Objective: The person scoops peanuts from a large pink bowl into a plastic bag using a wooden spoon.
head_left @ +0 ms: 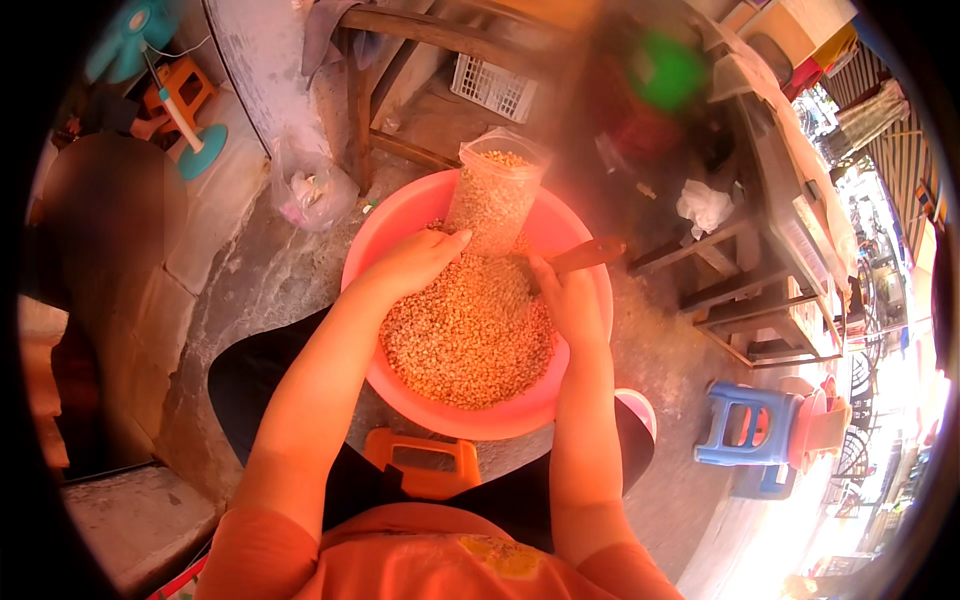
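Note:
A wide pink basin (455, 422) stands in front of my legs with a heap of yellow-orange, corn-like kernels (455, 350) in it. In its far part a clear plastic bag (492, 200), filled nearly to its open mouth with the same kernels, stands upright. My left hand (428, 262) grips the bag's lower left side, thumb toward the front; its other fingers are mostly hidden. My right hand (572, 305) is closed around a tool with a brown wooden handle (590, 255), which sticks out past the basin's right rim. The tool's other end is blurred over the kernels.
An orange stool (425, 462) stands between my legs. Beyond the basin is a wooden bench (430, 35), with a knotted plastic bag (315, 190) on the floor to its left. At right are a wooden table (765, 200) and a blue stool (745, 425). A teal fan (203, 152) stands far left.

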Tool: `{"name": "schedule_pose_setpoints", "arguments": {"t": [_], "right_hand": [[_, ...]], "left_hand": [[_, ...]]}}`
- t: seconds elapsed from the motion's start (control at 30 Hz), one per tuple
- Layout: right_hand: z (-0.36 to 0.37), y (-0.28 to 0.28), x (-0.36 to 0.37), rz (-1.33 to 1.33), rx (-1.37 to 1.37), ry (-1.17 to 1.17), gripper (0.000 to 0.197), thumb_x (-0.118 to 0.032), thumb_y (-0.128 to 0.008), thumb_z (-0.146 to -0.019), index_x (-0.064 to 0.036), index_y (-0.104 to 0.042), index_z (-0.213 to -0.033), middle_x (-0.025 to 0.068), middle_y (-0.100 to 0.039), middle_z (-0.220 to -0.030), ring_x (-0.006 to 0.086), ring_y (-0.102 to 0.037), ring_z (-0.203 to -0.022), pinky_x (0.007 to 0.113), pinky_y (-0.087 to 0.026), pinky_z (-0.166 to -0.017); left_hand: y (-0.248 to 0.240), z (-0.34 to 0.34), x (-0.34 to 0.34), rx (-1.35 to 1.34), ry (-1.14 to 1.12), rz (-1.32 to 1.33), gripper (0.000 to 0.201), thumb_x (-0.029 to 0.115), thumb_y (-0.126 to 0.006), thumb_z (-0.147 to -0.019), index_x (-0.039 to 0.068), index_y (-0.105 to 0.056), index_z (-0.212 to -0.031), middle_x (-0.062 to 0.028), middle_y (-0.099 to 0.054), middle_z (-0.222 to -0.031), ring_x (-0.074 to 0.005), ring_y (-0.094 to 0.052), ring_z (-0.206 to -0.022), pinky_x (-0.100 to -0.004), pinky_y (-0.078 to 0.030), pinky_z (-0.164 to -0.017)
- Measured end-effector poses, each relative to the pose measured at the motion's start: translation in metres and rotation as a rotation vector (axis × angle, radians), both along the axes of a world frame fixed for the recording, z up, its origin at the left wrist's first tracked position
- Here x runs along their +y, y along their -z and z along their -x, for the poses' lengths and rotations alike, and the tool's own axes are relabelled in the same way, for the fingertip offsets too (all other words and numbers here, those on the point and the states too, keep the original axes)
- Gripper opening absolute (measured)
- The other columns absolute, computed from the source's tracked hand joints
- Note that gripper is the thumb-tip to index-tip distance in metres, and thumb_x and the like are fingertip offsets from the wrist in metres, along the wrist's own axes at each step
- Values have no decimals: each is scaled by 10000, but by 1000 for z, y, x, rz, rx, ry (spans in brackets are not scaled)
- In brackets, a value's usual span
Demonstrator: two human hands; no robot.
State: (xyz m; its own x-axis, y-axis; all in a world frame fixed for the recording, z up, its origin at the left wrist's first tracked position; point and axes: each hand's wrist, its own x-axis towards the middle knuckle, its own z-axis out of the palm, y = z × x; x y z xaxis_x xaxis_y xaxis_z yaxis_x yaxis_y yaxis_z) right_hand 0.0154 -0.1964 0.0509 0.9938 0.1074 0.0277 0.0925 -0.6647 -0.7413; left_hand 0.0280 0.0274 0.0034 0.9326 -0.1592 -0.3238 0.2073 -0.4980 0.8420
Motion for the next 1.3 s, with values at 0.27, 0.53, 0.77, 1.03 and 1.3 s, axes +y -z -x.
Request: {"name": "schedule_pose_setpoints", "arguments": {"t": [0.27,0.53,0.77,1.03,1.3], "right_hand": [[-17,29,-16,-15,-301,245,291,-265,-496,-926,6,-602,-909,227,-629,-823,382,-618,-738,454,-469,-647],[-4,16,-8,484,-18,75,351,-306,-544,-879,34,-621,-918,257,-611,-742,414,-610,-767,474,-472,-699],[-4,15,-3,-57,75,-26,323,-282,-537,-889,28,-626,-907,238,-622,-759,420,-607,-751,466,-459,-674],[-12,24,-12,174,-319,176,297,-268,-489,-922,1,-613,-941,192,-617,-920,356,-599,-814,418,-466,-721],[-3,12,4,403,-27,41,288,-275,-512,-896,-11,-625,-888,196,-633,-874,386,-611,-797,469,-479,-717]], "left_hand": [[5,1,-4,-108,-2,-40,680,570,-368,-917,-63,-609,-974,-229,-626,-948,-337,-596,-935,-396,-435,-817],[5,0,-2,-47,-7,-53,577,543,-402,-922,16,-636,-898,-131,-621,-943,-228,-563,-932,-340,-413,-841],[5,0,0,-73,8,-4,597,532,-401,-925,-23,-622,-929,-171,-620,-928,-269,-576,-914,-357,-420,-821],[10,-1,-3,-129,18,-28,624,516,-385,-930,-70,-599,-959,-243,-614,-935,-358,-587,-916,-412,-428,-798],[9,4,-1,-185,-24,-28,593,499,-413,-925,-62,-602,-921,-222,-612,-858,-339,-595,-848,-409,-433,-752]]}}
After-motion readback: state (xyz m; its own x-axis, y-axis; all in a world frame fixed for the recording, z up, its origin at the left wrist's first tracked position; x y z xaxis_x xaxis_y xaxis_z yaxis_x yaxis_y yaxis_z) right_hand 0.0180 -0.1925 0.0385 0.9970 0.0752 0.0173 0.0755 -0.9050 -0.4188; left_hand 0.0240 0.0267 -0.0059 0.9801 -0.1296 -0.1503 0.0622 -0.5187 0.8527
